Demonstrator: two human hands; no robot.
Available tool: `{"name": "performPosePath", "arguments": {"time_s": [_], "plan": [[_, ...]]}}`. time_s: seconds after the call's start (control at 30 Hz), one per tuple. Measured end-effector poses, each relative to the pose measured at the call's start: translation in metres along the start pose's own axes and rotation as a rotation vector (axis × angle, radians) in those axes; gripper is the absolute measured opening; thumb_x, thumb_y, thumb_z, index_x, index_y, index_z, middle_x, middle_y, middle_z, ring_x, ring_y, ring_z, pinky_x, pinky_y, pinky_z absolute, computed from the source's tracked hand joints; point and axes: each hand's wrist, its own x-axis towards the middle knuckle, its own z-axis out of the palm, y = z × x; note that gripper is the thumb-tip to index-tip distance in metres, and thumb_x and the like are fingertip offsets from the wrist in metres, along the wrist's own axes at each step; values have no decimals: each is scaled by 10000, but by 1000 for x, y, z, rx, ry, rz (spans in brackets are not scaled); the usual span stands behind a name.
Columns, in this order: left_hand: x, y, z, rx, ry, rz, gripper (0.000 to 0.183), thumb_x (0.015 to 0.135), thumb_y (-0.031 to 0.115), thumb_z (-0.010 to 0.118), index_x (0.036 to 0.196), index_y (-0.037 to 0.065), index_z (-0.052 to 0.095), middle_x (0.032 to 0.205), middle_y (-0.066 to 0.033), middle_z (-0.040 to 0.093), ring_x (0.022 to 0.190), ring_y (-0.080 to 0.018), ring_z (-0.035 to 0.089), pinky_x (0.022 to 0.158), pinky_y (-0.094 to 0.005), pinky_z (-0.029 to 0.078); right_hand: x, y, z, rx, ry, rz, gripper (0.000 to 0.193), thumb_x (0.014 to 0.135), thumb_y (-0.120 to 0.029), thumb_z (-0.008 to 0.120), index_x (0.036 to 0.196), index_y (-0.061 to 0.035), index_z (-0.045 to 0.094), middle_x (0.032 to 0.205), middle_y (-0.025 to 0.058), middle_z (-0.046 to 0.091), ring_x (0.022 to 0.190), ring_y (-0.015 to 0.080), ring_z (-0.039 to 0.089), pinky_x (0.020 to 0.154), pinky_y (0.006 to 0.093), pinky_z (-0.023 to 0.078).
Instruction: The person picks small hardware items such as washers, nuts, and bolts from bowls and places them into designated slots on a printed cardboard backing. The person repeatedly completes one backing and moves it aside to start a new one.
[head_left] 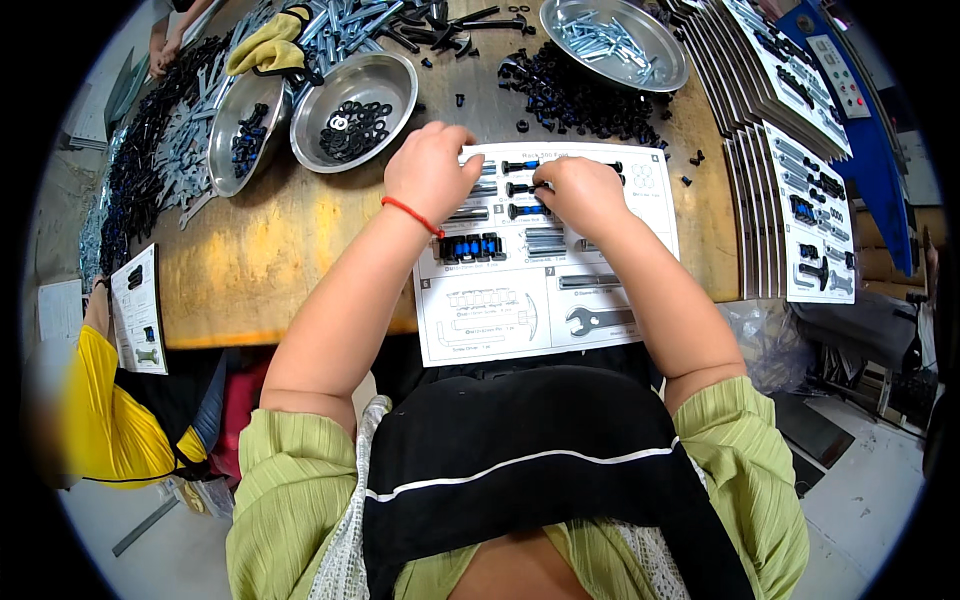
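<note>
A white printed card (pixel 478 345) lies in front of me at the table's near edge, with hardware set over its printed pictures. My right hand (pixel 585 195) is closed on a black bolt (pixel 520 189) with blue on its thread, in the upper middle of the card. Similar black bolts (pixel 528 211) lie beside its fingers. Over the card's upper left corner, my left hand (pixel 430 175) has its fingers curled; what they hold, if anything, is hidden. Silver rods (pixel 468 214) lie near it. Lower down are a row of black-and-blue bolts (pixel 470 247) and a silver bundle (pixel 545 241).
Metal bowls hold black washers (pixel 352 130), black-and-blue bolts (pixel 248 140) and silver bolts (pixel 605 48). Black screws (pixel 585 100) are heaped behind the card. Yellow gloves (pixel 268 45) lie among silver bolts. Stacked filled cards (pixel 800 200) stand right. Another person's hand (pixel 165 50) is far left.
</note>
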Motion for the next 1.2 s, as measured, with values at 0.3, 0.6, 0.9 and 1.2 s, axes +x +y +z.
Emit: {"name": "performPosePath", "arguments": {"time_s": [0.3, 0.6, 0.9, 1.2], "plan": [[89, 5, 34, 133, -128, -314, 423, 926, 339, 622, 1181, 6, 572, 1146, -242, 647, 1083, -373, 631, 935, -442, 515, 40, 30, -5, 37, 346, 119, 183, 864, -226, 637, 985, -119, 724, 944, 105, 715, 906, 323, 683, 770, 443, 546], [117, -32, 60, -200, -155, -338, 286, 877, 227, 625, 1015, -10, 708, 1017, -229, 709, 911, -367, 696, 846, -412, 550, 51, 42, 1, 153, 438, 163, 116, 850, -174, 618, 884, -79, 675, 928, 129, 672, 919, 337, 659, 768, 465, 528], [114, 2, 72, -373, -159, -169, 240, 854, 201, 721, 1002, 13, 735, 885, -151, 732, 747, -228, 701, 705, -346, 551, 56, 47, 4, 64, 291, 294, 209, 833, -257, 701, 883, -54, 705, 926, 165, 657, 878, 364, 660, 772, 457, 541], [116, 10, 72, -211, -129, -31, 224, 817, 247, 730, 964, 80, 757, 947, -183, 685, 915, -370, 651, 836, -427, 516, 56, 54, 15, 83, 332, 95, 120, 832, -162, 641, 803, -61, 700, 869, 128, 620, 816, 338, 660, 703, 449, 546]]}}
